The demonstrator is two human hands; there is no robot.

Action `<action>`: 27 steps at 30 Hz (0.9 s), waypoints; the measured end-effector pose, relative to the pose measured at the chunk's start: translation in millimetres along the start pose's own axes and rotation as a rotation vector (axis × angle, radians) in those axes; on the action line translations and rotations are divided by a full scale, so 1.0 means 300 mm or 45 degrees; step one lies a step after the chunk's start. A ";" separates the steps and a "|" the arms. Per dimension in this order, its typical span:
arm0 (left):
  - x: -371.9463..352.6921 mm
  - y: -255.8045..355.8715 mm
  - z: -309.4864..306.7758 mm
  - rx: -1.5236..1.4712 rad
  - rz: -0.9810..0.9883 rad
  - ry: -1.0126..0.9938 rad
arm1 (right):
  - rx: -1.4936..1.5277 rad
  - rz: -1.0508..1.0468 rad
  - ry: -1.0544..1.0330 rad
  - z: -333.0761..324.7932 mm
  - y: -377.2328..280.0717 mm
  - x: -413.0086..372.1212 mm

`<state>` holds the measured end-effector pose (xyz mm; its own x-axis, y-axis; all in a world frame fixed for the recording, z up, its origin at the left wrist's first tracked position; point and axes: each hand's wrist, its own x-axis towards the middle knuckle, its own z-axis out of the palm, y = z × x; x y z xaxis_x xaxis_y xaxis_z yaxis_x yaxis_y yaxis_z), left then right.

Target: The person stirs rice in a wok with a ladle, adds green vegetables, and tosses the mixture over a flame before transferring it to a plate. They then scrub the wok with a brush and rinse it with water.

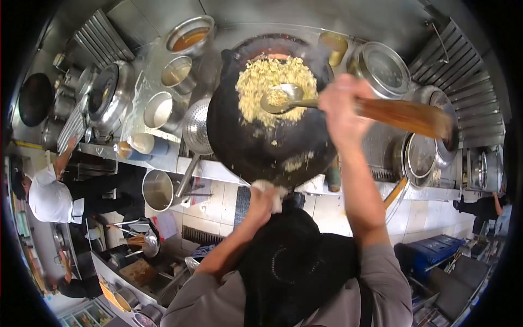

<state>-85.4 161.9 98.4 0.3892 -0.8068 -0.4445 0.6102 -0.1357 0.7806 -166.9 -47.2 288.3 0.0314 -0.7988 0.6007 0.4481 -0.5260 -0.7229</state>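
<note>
A large black wok (261, 141) sits tilted at the stove, with a heap of yellow fried rice (272, 87) in its far half. My left hand (266, 197) grips the wok's near rim through a white cloth. My right hand (342, 106) is closed on the wooden handle of a long metal ladle (280, 98), whose bowl rests in the rice with some rice in it. The handle (406, 117) sticks out to the right past my hand.
Several steel pots of sauce and liquid (188, 38) stand left of the wok, with a perforated skimmer (197, 128) beside it. Lidded pots (384, 68) are at right. A person in white (52, 193) works at left; another person (482, 207) stands at far right.
</note>
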 end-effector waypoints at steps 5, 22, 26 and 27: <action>0.286 0.241 0.066 -0.205 -0.134 -0.056 | 0.664 0.200 -0.054 0.064 -0.084 0.250; 0.619 0.128 0.023 -0.135 -0.204 0.028 | -0.336 0.219 0.193 0.108 0.251 -0.079; 0.624 0.118 -0.016 -0.044 -0.134 -0.185 | -0.292 0.256 0.286 0.001 0.432 0.030; 0.633 0.107 -0.034 -0.038 -0.130 -0.167 | -0.268 0.293 0.363 0.005 0.378 0.099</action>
<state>15.0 10.2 34.7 0.2320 -0.8581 -0.4582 0.6631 -0.2051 0.7199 -114.0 -130.0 224.7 -0.1528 -0.9356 0.3183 0.2648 -0.3491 -0.8989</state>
